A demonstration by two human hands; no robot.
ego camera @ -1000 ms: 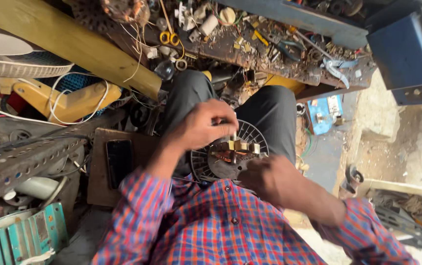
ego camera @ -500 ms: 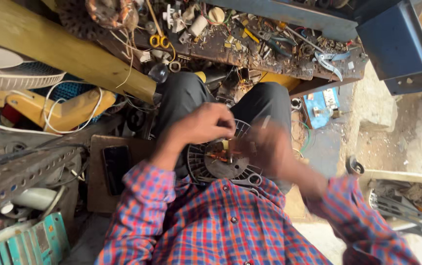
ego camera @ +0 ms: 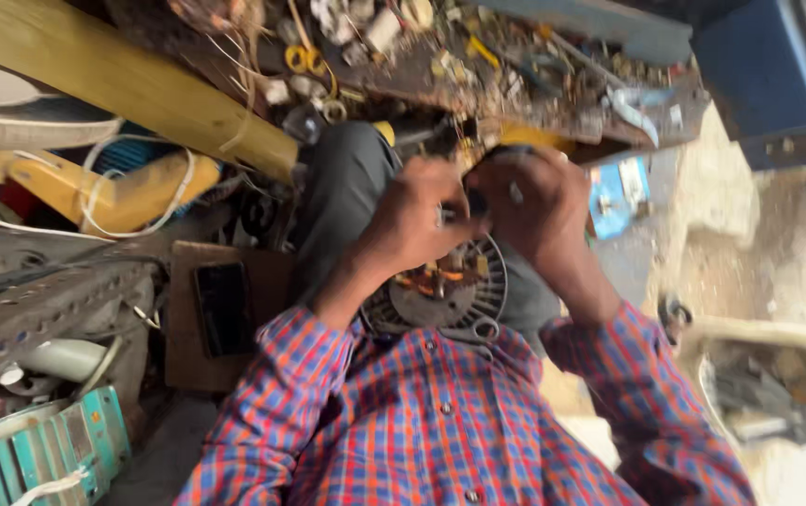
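A round fan motor [ego camera: 440, 295] with a slotted metal rim and copper windings rests on my lap, on grey trousers. Both hands are raised just above its far edge and meet fingertip to fingertip. My left hand [ego camera: 417, 220] pinches a small metal piece. My right hand [ego camera: 539, 201] curls around a small dark part [ego camera: 478, 200] held between the two hands; what that part is cannot be made out. My red and blue checked sleeves fill the lower part of the view.
A cluttered workbench [ego camera: 515, 66] with yellow-handled scissors [ego camera: 305, 61] lies beyond my knees. A yellow wooden beam [ego camera: 131, 84], a yellow tool with white cable [ego camera: 126, 192], a phone [ego camera: 222, 307] on a board, a perforated metal angle [ego camera: 37, 314], a teal housing [ego camera: 37, 450] and a blue box [ego camera: 764, 80] surround me.
My right hand lifted off the motor's near side and came up to meet my left hand above it. The left hand rose slightly too.
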